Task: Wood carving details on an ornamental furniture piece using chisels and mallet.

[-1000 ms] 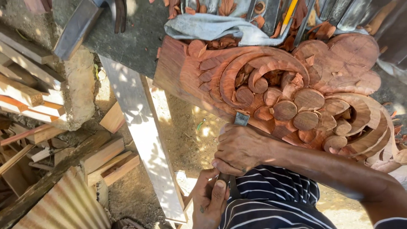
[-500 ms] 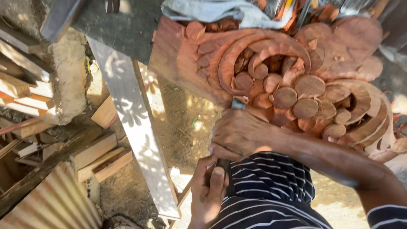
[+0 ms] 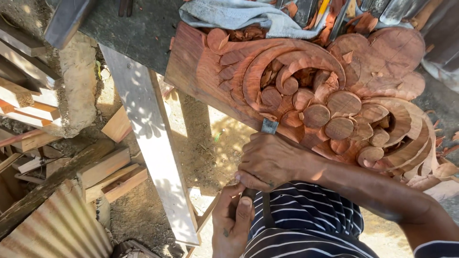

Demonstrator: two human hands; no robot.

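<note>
Gripping chisel [image 3: 268, 127]: right hand [image 3: 267, 160] fingers curled tight, left hand [image 3: 234, 222] fingers wrapped round handle, blade touching carving [image 3: 306, 91].

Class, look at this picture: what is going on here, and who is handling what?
A person in a striped shirt is carving a reddish wooden panel cut with scrolls and round petals. The right hand grips a chisel, whose metal blade meets the panel's lower edge. The left hand holds the tool's lower end near the body. Wood shavings lie around the carving, a grey cloth lies at its top, and a pale plank leans beside it.
</note>
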